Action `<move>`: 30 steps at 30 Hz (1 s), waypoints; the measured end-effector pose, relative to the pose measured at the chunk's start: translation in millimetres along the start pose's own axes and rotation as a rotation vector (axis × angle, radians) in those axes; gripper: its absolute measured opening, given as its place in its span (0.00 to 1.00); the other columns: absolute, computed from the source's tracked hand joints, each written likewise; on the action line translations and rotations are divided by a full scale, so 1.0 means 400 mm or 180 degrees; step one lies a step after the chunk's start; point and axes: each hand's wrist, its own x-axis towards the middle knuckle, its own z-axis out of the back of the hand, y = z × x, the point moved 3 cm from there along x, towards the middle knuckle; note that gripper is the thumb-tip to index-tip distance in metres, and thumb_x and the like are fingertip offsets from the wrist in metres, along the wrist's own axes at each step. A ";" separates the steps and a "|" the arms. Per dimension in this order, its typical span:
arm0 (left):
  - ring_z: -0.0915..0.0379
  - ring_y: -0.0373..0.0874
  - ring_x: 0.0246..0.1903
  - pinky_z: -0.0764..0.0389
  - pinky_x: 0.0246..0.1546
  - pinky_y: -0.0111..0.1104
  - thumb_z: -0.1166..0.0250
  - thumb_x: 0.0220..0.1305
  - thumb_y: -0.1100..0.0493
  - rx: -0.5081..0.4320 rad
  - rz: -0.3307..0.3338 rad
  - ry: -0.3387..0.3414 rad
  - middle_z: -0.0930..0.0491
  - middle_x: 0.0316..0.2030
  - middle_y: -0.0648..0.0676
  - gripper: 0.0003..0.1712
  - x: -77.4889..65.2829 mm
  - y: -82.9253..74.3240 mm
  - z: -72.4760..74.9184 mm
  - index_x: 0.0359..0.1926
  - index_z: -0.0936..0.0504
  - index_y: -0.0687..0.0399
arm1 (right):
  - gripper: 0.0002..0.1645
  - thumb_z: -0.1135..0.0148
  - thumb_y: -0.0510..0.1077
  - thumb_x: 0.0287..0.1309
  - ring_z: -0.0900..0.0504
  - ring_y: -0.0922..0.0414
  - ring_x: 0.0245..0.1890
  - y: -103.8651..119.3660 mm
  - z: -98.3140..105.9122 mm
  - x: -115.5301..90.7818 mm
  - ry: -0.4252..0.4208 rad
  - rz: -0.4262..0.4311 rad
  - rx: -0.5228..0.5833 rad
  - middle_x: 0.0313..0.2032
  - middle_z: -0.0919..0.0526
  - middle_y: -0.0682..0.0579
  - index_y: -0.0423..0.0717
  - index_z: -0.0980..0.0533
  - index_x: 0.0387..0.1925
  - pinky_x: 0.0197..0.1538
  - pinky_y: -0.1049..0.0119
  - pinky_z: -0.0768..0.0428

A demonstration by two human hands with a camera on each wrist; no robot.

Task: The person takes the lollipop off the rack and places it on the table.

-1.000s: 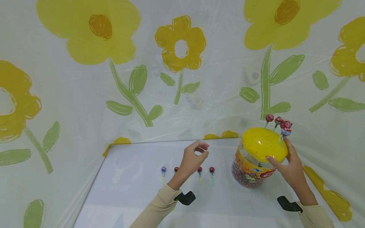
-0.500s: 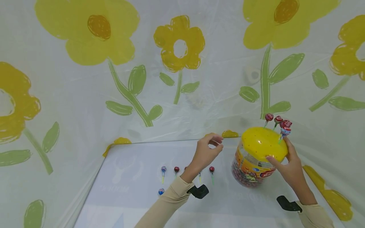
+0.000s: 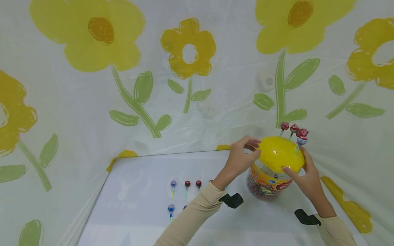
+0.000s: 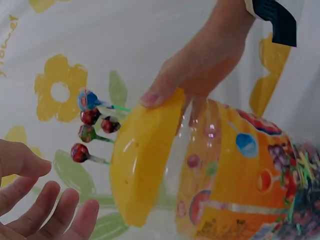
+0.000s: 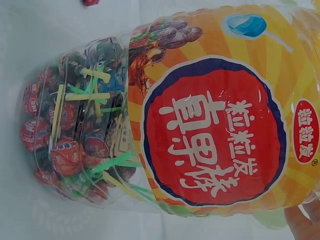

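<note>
A clear plastic jar (image 3: pixel 267 182) with a printed label and a domed yellow lid (image 3: pixel 278 152) stands tilted on the table. Lollipops fill its lower part, as the right wrist view shows. Several wrapped lollipops (image 3: pixel 294 129) stick up from holes at the lid's far right. My right hand (image 3: pixel 307 179) grips the lid's right side, thumb on the near rim. My left hand (image 3: pixel 241 155) is beside the lid's left edge in the head view, fingers loosely bent. In the left wrist view, a gap separates the left fingers (image 4: pixel 37 205) from the lid, and they hold nothing.
Loose lollipops lie in rows on the white table, among them a red one (image 3: pixel 187 183) and a blue one (image 3: pixel 171 207). My left forearm (image 3: pixel 194 215) hides some of them. A flower-print sheet (image 3: pixel 234 85) hangs behind and beside the table.
My left hand has moved right, from above the loose lollipops to the lid's left edge. The right hand keeps its grip on the lid. The head view has shifted slightly.
</note>
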 end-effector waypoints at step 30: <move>0.25 0.29 0.42 0.27 0.40 0.15 0.36 0.59 0.67 0.0087 -0.0486 0.0046 0.21 0.44 0.50 0.19 0.097 -0.034 -0.236 0.52 0.24 0.54 | 0.54 0.36 0.49 0.58 0.38 0.38 0.62 0.000 -0.003 -0.002 -0.0095 0.0076 -0.0029 0.70 0.46 0.43 0.64 0.60 0.74 0.52 0.83 0.36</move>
